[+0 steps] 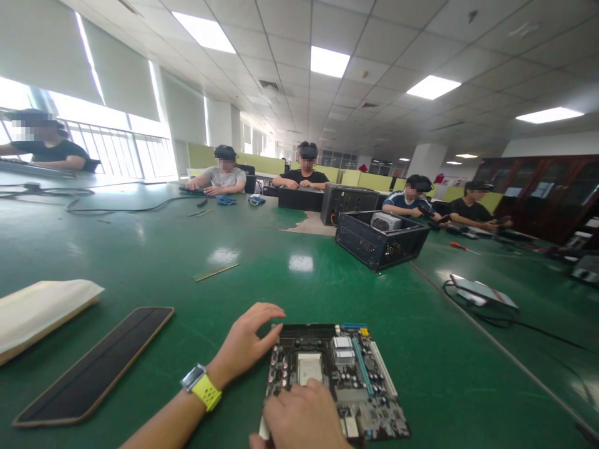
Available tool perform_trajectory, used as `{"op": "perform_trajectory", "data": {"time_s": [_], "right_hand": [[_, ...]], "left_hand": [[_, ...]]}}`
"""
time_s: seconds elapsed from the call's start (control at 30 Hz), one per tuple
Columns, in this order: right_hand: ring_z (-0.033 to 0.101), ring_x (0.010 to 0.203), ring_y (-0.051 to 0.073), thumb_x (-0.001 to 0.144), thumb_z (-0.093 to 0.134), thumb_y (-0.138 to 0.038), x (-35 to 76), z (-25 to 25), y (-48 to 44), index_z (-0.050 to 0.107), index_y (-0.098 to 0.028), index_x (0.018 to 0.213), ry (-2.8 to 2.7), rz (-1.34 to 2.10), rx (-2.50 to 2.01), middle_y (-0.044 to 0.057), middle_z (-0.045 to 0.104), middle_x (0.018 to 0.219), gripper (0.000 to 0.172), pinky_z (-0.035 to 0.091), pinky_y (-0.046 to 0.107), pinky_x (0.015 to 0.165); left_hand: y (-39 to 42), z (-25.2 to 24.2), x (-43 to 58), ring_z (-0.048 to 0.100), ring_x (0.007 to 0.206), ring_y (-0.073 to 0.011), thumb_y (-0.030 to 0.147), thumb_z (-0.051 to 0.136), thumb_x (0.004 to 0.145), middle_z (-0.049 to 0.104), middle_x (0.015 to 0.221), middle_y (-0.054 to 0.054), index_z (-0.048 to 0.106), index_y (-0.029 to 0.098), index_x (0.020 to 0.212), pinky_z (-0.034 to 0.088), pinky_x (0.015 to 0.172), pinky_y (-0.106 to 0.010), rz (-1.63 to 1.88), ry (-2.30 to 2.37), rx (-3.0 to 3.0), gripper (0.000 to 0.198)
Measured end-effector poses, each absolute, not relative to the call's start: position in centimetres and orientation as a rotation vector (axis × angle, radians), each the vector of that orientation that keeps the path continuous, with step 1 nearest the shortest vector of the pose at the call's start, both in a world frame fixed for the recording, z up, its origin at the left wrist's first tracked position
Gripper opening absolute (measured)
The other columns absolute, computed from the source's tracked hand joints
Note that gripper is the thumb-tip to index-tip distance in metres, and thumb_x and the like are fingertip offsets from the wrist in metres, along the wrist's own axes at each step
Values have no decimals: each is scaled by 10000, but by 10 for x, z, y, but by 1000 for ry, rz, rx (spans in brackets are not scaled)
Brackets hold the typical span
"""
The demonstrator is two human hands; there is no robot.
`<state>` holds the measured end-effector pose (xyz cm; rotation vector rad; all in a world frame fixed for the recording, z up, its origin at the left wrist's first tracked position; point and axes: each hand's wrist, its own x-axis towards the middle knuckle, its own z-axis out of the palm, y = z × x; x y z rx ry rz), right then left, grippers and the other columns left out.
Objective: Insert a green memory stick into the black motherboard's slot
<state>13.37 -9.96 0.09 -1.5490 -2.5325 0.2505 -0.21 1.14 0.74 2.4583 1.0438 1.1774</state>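
A computer motherboard (346, 393) lies flat on the green table, with a pale square processor socket area (309, 368), silver heatsink block and coloured slots. My left hand (248, 340), with a yellow-strapped watch on its wrist, is at the board's far left corner. Its fingers are stretched out and its thumb is at the edge; whether it touches is unclear. My right hand (302, 415) bends over the near left part of the board, fingers curled and thumb at the left edge, closed on the board. A pale piece (264, 429) shows beside its thumb; the palm hides the parts beneath.
A dark flat panel (98, 368) and a cream-coloured padded object (44, 312) lie at left. A thin brass-coloured strip (216, 272) is ahead. Open computer case (381, 240), red screwdriver (463, 247) and a cabled device (484, 293) lie to the right. Several people sit around the table.
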Motion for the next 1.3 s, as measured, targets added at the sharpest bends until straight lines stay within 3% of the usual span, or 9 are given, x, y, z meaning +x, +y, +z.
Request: {"op": "perform_trajectory", "data": {"time_s": [0.13,0.33,0.53,0.67,0.77,0.87,0.97,1.07,1.3], "right_hand": [[648,720,269,811,456,-405,171,18,-77,655,-192,822,-2378,105,-1751,120,696,781,292,460,368,640],[661,752,261,852,371,-273,272,31,-20,640,-196,890,-1814,-113,-2343,121,700,848,282,432,335,615],[649,764,226,819,430,-258,281,29,-24,668,-208,834,-1859,-40,-2252,99,704,840,244,398,293,615],[623,679,181,768,524,-263,236,34,-57,690,-207,758,-2188,326,-1829,45,698,721,175,373,250,579],[582,574,123,812,533,-342,213,39,-73,698,-236,912,-2289,862,-1370,-16,691,683,220,369,212,538],[587,658,129,861,479,-330,214,41,-68,690,-224,931,-2071,684,-1379,-2,695,765,246,403,226,620],[579,905,181,854,482,-272,232,33,-48,676,-205,953,-1920,307,-1473,41,685,946,227,404,288,828],[510,1097,205,823,526,-248,247,18,-31,637,-206,1069,-1945,242,-1474,55,629,1145,272,350,328,963],[513,1062,194,845,496,-234,247,3,-22,617,-228,1086,-2005,248,-1523,36,635,1110,270,357,330,946]], "left_hand": [[12,7,-3,604,986,-199,217,539,862,661,1027,-46,633,225,984,496,898,-347,1170,1042,2467,154],[12,8,-2,615,975,-202,228,545,859,665,1022,-43,640,221,983,500,893,-355,1140,1028,2467,156],[13,6,-1,612,972,-198,220,542,865,661,1021,-39,631,221,988,496,890,-347,1116,1005,2472,152],[12,6,0,599,983,-194,212,538,867,650,1030,-44,626,217,989,485,894,-340,1101,989,2478,150],[10,6,0,584,1000,-196,207,545,859,634,1056,-49,627,216,981,477,895,-336,1059,964,2492,147],[9,7,0,571,1014,-201,196,569,833,618,1085,-52,627,213,950,470,897,-339,996,944,2512,132],[7,9,0,570,1000,-200,189,582,812,622,1073,-47,628,211,900,474,888,-335,917,916,2531,101],[5,11,2,563,1027,-210,201,601,800,614,1125,-55,639,215,930,472,908,-347,835,889,2557,136],[2,17,3,551,1049,-224,210,641,778,619,1130,-70,593,227,1164,455,948,-375,759,846,2573,390]]}}
